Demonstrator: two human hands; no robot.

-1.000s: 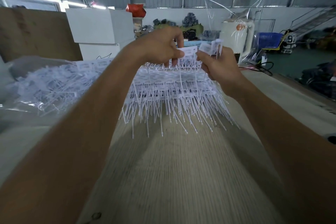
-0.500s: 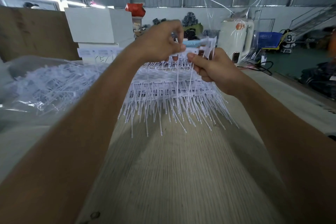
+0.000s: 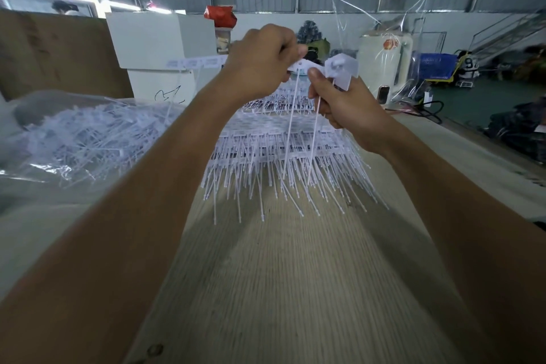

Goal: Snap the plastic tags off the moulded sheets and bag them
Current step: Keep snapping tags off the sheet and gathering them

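Observation:
My left hand (image 3: 260, 65) pinches a strip of white tags (image 3: 196, 62) that sticks out to the left at chest height. My right hand (image 3: 345, 103) grips a small bunch of loose white tags (image 3: 341, 69), and its thumb meets the strip's end. Two thin tails (image 3: 291, 133) hang down from where the hands meet. Below them lies a stack of moulded tag sheets (image 3: 283, 154) with long white tails pointing toward me. A clear bag (image 3: 74, 139) full of loose tags lies at the left.
The pale wood-grain table (image 3: 280, 275) runs toward me. White boxes (image 3: 153, 38) and a brown board (image 3: 53, 53) stand behind the bag. An upright clear bag (image 3: 384, 23), a white appliance (image 3: 381, 62) and cables sit at the far right.
Both hands have risen a little and drawn apart at the tag strip. The strip now sticks out farther to the left, and two tails hang free below.

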